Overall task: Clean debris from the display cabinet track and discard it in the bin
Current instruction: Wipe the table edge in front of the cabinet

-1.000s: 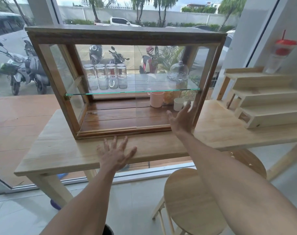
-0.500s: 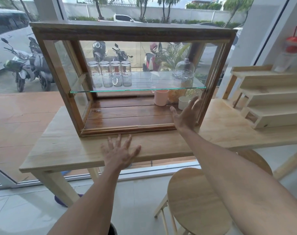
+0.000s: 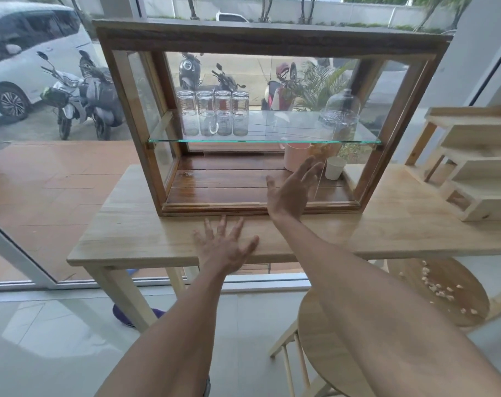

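Right hand [image 3: 292, 190] raised before display cabinet [image 3: 272, 41], fingers spread; left hand [image 3: 225, 247] splayed, empty, over table [image 3: 129, 239].

Both forearms are bare to the frame's bottom edge, with no sleeves, watch or bracelets in sight. The left hand [image 3: 225, 249] and right hand [image 3: 291, 193] are ungloved, and no rings show.

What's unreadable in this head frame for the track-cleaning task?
- Debris in the cabinet track: too small to tell in the head view.
- Bin: none identifiable; a dark object at the bottom edge is cut off between the arms.
- Track behind the right hand: hidden by it.
- Sliding glass door: its position is unclear, only a faint edge beside the white cup.
- Left hand palm: faces away.
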